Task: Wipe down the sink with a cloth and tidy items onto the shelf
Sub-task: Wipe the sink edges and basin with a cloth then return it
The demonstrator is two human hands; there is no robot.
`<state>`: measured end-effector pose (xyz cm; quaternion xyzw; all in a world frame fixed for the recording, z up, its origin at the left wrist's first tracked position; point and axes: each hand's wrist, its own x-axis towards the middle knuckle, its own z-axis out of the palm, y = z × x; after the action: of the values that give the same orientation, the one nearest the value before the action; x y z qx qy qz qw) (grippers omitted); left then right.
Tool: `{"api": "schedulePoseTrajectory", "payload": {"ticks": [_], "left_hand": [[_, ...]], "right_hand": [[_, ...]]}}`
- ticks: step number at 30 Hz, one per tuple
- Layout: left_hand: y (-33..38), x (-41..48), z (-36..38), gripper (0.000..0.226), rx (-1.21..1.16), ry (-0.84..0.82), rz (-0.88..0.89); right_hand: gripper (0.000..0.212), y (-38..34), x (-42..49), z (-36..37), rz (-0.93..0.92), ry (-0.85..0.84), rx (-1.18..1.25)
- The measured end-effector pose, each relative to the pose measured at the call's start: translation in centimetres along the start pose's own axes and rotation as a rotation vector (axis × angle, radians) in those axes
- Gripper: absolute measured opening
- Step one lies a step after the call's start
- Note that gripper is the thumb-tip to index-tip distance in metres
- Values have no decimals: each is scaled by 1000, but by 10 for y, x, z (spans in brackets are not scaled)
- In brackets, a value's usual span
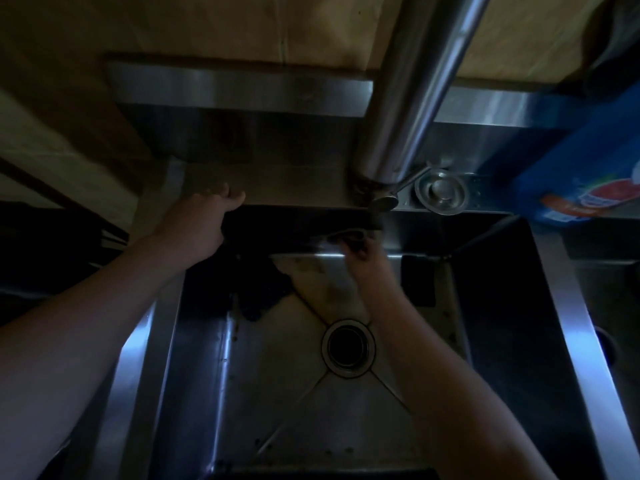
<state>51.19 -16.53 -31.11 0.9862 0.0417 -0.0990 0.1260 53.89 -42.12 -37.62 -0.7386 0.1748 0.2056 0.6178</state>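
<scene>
The steel sink (pixel 194 341) fills the dim view, its drain (pixel 348 346) in the middle of the floor. My right hand (pixel 367 254) is inside the basin at the back wall, fingers curled round a dark cloth (pixel 343 237) with a pale edge, held against the wall under the tap. My left hand (pixel 201 216) rests on the sink's back ledge, thumb lying along the edge; I see nothing in it. A dark rag-like heap (pixel 263 292) lies on the sink floor at the back left. A steel shelf (pixel 242 91) runs along the wall above.
The thick tap pipe (pixel 408 116) rises from the back ledge between my hands. A round metal drain stopper (pixel 440 192) sits on the ledge to its right. A blue packet (pixel 571 188) stands at the right. A second basin (pixel 609 341) lies further right.
</scene>
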Motion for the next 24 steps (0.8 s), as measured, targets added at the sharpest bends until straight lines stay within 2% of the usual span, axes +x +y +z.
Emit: {"api": "schedulePoseTrajectory", "payload": {"ticks": [3,5,7,9,14,17,21,24], "left_hand": [[-1,0,2,76,9,-8,-8],[-1,0,3,74,35,3,-3],[1,1,3,73,48,0,-3],[1,2,2,72,49,-3,-8],[0,1,3,73,89,19,3],[-1,2,7,74,88,11,-5],[0,1,9,74,99,32,1],[1,0,8,74,100,34,-4]], "right_hand": [[19,12,13,-49,-63,19,-227],[10,20,23,-57,-30,115,-155],[14,34,33,-53,41,284,-11],[14,52,37,-46,76,335,-150],[48,88,28,-13,-96,28,-581],[63,102,34,9,-167,-80,-882],[66,100,40,39,-160,-162,-1094],[63,97,42,65,-222,-228,-1257]]}}
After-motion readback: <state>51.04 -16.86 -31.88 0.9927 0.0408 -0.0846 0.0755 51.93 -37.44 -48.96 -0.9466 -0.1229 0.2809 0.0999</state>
